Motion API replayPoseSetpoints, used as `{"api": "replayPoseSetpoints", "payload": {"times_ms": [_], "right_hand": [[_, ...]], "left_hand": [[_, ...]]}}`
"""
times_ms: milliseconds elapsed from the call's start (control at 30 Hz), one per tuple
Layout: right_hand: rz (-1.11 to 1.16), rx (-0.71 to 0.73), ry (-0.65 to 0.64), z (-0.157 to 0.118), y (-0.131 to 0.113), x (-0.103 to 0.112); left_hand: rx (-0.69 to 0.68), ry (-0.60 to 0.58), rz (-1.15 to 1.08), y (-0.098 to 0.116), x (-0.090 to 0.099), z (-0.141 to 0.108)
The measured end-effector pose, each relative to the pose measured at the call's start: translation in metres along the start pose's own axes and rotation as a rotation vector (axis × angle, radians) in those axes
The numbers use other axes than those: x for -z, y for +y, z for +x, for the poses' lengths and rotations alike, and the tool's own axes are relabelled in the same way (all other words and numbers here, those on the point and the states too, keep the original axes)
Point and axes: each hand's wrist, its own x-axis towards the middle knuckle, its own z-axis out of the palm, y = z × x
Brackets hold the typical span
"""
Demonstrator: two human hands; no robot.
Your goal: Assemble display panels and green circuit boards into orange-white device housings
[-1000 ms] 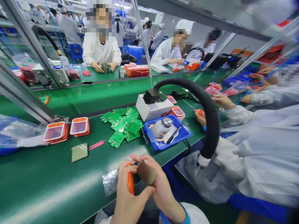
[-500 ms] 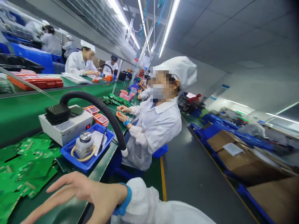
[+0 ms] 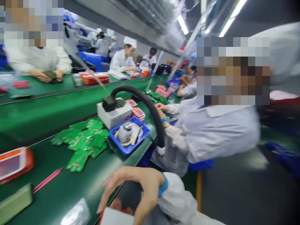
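My right hand (image 3: 142,184), with a blue wristband, reaches in from the lower right. Its fingers are curved and spread apart, arching over a red box with a pale top (image 3: 117,217) at the bottom edge. Whether the fingertips touch the box cannot be told through the blur. Behind the box, a few fingertips of my left hand (image 3: 116,203) show against its far side; the rest of that hand is hidden. On the green bench (image 3: 98,179) lie a clear plastic bag (image 3: 76,214), pink sticks (image 3: 48,180) and a pile of green circuit boards (image 3: 87,140).
A blue tray (image 3: 126,151) holds a bottle and a pen, beside a white device (image 3: 114,117) and a black hose (image 3: 152,109). Red-rimmed cases (image 3: 16,165) and a pale green block (image 3: 16,203) lie left. A person in white (image 3: 211,131) sits close right; others work across the bench.
The view has swung left and down, bringing more bench, the red box and my left fingertips into view. My right hand has gone from stretched fingers to a curved pose over the box.
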Motion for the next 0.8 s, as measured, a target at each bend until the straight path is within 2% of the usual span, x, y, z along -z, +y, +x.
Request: {"api": "replayPoseSetpoints", "payload": {"times_ms": [100, 167, 233, 367, 533, 700, 800], "right_hand": [[-0.058, 0.100, 0.098, -0.005, -0.005, -0.006], [-0.051, 0.101, 0.120, -0.012, -0.011, -0.009], [-0.050, 0.048, 0.150, -0.019, -0.015, -0.009], [-0.128, -0.095, 0.219, -0.033, -0.020, -0.005], [-0.190, -0.218, 0.199, -0.044, -0.016, 0.002], [-0.198, -0.271, 0.125, -0.047, -0.008, 0.001], [-0.183, -0.277, 0.126, -0.047, -0.005, 0.000]], "left_hand": [[-0.053, 0.073, -0.074, -0.007, 0.031, -0.066], [-0.086, 0.025, -0.177, -0.013, 0.033, -0.097], [-0.099, -0.045, -0.292, -0.014, 0.025, -0.110], [-0.068, -0.116, -0.437, 0.000, 0.007, -0.105], [0.104, -0.229, -0.429, 0.012, 0.011, -0.097], [0.136, -0.177, -0.520, 0.004, 0.015, -0.095], [0.149, -0.119, -0.475, 0.004, 0.013, -0.094]]}}
